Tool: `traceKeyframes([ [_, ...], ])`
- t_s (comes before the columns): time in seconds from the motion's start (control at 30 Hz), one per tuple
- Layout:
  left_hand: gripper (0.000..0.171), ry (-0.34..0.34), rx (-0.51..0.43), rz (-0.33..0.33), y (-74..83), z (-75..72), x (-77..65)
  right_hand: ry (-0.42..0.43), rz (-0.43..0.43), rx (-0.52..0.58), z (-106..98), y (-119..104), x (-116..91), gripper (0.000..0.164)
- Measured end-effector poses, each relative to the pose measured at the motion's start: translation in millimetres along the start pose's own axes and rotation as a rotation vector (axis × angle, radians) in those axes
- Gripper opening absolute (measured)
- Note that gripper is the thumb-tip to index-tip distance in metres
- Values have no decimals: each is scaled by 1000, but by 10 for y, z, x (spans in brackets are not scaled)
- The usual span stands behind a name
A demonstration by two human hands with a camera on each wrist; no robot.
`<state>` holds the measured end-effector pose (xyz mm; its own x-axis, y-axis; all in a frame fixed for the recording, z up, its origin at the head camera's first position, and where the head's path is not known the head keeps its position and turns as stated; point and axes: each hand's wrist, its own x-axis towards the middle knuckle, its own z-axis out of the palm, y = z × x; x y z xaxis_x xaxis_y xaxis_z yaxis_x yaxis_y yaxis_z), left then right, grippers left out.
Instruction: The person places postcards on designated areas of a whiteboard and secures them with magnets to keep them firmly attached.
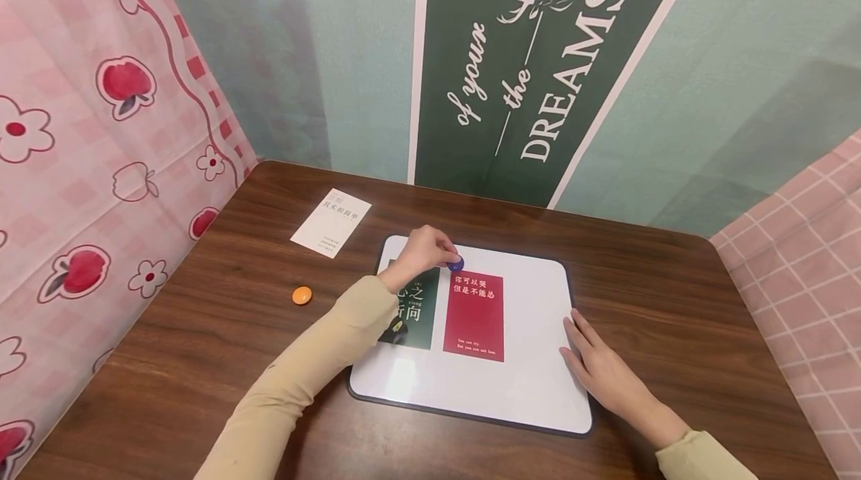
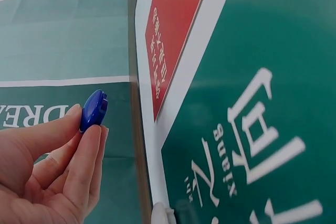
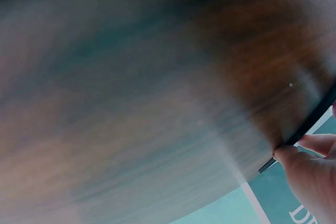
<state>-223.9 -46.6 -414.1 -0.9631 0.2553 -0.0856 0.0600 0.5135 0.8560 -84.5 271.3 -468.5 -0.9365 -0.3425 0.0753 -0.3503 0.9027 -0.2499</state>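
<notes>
My left hand [image 1: 424, 250] pinches a blue round magnet [image 2: 94, 111] between thumb and fingertips. In the head view, the magnet is right at the top left corner of a red card [image 1: 474, 319] with white print. That card lies on a white whiteboard [image 1: 538, 360] with a dark rim. To its left is a green card [image 1: 422, 327], partly hidden by my left forearm. At the board's right edge, my right hand [image 1: 602, 368] rests with its fingers fairly straight. Its fingertips [image 3: 286, 153] touch the dark rim in the right wrist view.
An orange round magnet [image 1: 302, 295] lies on the brown wooden table [image 1: 646, 282], left of the board. Behind it is a white printed card [image 1: 331, 223]. Patterned cloth hangs at the left [image 1: 128, 166] and a green lettered curtain [image 1: 498, 143] at the back.
</notes>
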Motion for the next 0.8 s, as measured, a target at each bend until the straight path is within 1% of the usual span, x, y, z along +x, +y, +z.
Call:
traceKeyframes([
  [0.3,17,2,-29,-9,-21,112,44,0,1,11,12,-15,-21,54],
  [0.47,18,5,-46,-34,-12,182,66,2,3,6,16,-14,-19,55],
  [0.63,18,8,-36,-63,25,241,66,6,2,4,21,-16,-20,55],
  [0.8,18,16,-15,-70,50,317,84,1,8,4,23,-20,-23,55],
])
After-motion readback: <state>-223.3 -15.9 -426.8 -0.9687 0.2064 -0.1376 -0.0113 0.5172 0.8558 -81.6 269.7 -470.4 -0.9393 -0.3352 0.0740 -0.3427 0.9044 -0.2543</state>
